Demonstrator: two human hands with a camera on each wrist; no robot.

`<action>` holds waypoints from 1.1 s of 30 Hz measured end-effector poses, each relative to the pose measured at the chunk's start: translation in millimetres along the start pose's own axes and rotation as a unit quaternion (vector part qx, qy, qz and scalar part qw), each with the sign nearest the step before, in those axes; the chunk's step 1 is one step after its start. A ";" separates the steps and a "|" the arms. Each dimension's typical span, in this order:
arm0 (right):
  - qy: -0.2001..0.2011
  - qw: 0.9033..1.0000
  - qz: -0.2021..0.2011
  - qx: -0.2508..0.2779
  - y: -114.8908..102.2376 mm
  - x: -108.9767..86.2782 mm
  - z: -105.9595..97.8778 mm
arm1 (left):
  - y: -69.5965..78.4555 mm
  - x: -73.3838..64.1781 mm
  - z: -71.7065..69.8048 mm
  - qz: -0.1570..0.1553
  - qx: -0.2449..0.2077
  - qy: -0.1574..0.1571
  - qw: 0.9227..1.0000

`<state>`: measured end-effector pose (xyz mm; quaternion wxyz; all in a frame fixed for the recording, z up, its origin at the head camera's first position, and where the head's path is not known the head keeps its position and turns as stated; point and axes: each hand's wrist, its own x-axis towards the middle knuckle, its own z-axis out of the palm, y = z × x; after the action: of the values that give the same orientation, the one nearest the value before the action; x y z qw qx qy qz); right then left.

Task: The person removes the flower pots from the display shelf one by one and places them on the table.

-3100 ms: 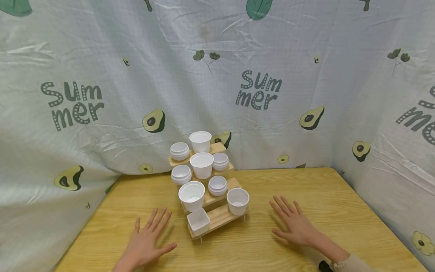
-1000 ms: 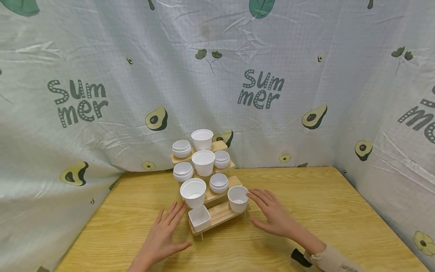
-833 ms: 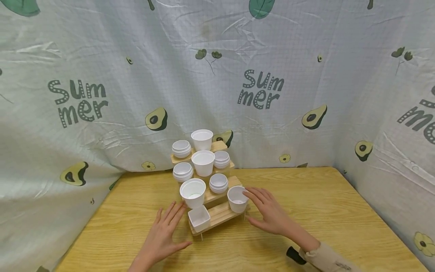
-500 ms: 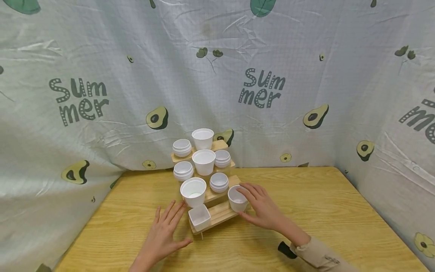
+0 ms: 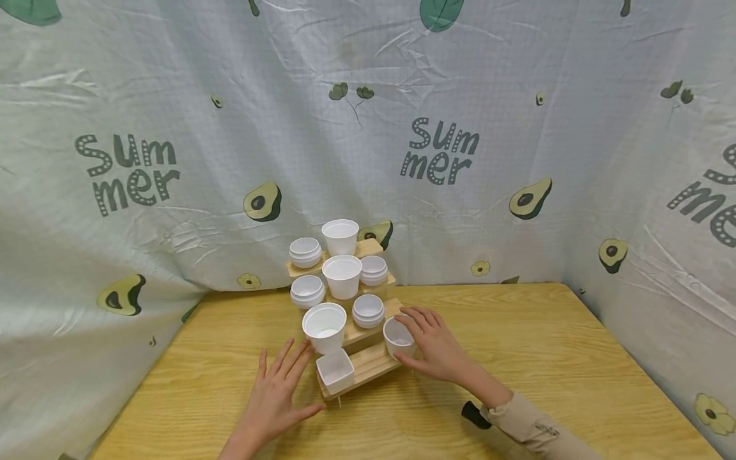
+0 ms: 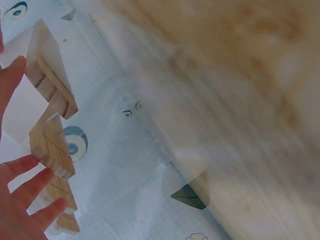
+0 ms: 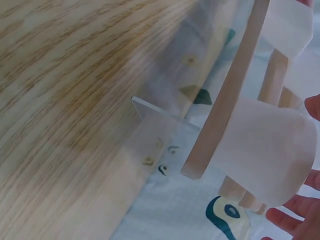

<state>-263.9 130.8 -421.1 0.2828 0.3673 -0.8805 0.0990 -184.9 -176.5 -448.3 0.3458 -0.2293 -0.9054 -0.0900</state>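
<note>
A stepped wooden stand [image 5: 372,363] bears several white cups on its tiers. My right hand [image 5: 438,350] grips the round white cup [image 5: 395,337] at the right end of the lowest tier, fingers over its rim and thumb at its near side. In the right wrist view that cup [image 7: 270,150] stands on the wooden board [image 7: 222,105], with fingertips [image 7: 282,220] beside it. My left hand [image 5: 271,397] is spread at the stand's left side, next to the square white cup [image 5: 335,370]. In the left wrist view its fingertips [image 6: 50,212] lie at the stand's tier ends.
Behind the lowest tier stand a larger round cup [image 5: 324,329] and a short ridged cup [image 5: 368,310], with more cups on the upper tiers. The stand rests on a wooden table [image 5: 489,319]. A patterned curtain [image 5: 460,243] hangs behind it.
Both hands have moved in from the table to the stand. My right hand has closed round the right-hand cup; my left has come to the stand's left side and stayed there.
</note>
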 end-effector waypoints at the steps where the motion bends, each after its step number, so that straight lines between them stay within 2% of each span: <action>1: -0.002 1.000 0.000 -0.001 0.2 0.2 0.7 | -0.2 0.5 -0.2 -0.002 0.001 -0.003 1.000; 19: -0.017 0.999 -0.018 -0.035 3.9 4.1 2.3 | 0.8 5.5 -1.0 -0.005 0.013 -0.005 1.000; 33: -0.056 0.997 -0.022 -0.048 5.8 11.8 -2.0 | 2.8 7.2 -0.1 -0.018 0.011 -0.004 1.000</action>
<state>-273.8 128.7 -412.5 0.2522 0.3781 -0.8902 0.0299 -188.2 -171.5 -443.4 0.3432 -0.2100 -0.9115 -0.0854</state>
